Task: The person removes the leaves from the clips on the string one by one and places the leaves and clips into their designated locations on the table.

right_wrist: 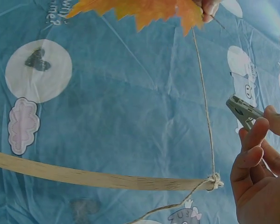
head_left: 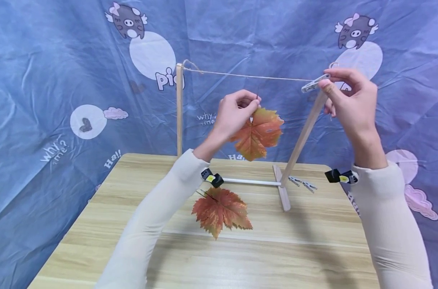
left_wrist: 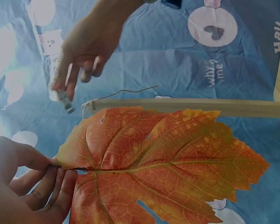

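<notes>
An orange-yellow artificial maple leaf [head_left: 256, 134] hangs from my left hand [head_left: 237, 110], which pinches its dark stem below the string [head_left: 248, 75]. In the left wrist view the leaf [left_wrist: 144, 163] spreads out beyond the fingertips. My right hand [head_left: 356, 100] pinches a grey clothespin [head_left: 314, 83] between thumb and fingers, near the top of the right wooden post [head_left: 305, 132]. The clothespin [right_wrist: 242, 111] appears apart from the string in the right wrist view. A second, redder leaf [head_left: 222, 210] lies on the table under the left forearm.
The string runs between the right post and a left wooden post [head_left: 179, 108]. A white rod [head_left: 251, 182] joins the stand low down, by a wooden foot [head_left: 282, 192]. Two more clothespins [head_left: 303, 184] lie on the table [head_left: 240, 257]. Behind hangs a blue printed cloth [head_left: 53, 100].
</notes>
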`<control>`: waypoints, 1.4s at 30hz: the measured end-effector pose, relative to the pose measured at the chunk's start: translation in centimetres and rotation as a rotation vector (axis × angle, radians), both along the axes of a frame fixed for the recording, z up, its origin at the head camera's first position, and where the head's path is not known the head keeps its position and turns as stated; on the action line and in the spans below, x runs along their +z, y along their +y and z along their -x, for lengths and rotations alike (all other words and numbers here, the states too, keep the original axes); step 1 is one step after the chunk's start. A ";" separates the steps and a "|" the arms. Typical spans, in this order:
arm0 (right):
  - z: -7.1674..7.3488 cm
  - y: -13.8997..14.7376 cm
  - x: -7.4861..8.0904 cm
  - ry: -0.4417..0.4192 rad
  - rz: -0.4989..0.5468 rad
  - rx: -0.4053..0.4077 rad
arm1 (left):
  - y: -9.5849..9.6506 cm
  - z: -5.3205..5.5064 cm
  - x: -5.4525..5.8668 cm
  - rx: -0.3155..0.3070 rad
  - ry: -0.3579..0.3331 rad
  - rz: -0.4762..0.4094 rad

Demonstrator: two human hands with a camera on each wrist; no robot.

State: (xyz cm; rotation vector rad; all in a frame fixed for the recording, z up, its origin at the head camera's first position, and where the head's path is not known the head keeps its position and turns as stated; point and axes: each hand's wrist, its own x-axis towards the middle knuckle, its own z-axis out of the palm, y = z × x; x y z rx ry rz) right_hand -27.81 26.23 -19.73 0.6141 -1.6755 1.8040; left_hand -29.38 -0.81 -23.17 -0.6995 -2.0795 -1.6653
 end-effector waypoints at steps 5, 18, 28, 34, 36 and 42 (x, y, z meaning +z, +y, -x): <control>-0.3 0.2 -1.3 -0.001 -0.014 0.012 | -2.0 -0.4 -0.7 -0.014 0.002 -0.032; -0.7 1.1 -4.8 -0.043 -0.064 -0.009 | -6.9 -1.7 -3.7 0.015 -0.044 -0.122; -1.7 2.1 -7.7 -0.120 -0.120 -0.077 | -10.0 -2.0 -6.6 0.035 -0.150 -0.216; -2.0 2.5 -9.3 -0.168 -0.148 -0.069 | -12.3 -2.3 -8.6 0.056 -0.228 -0.257; -2.1 2.6 -9.8 -0.184 -0.155 -0.072 | -12.9 -2.5 -9.2 0.054 -0.251 -0.279; -2.3 2.9 -11.5 -0.237 -0.192 -0.120 | -14.4 -2.7 -10.7 0.065 -0.296 -0.325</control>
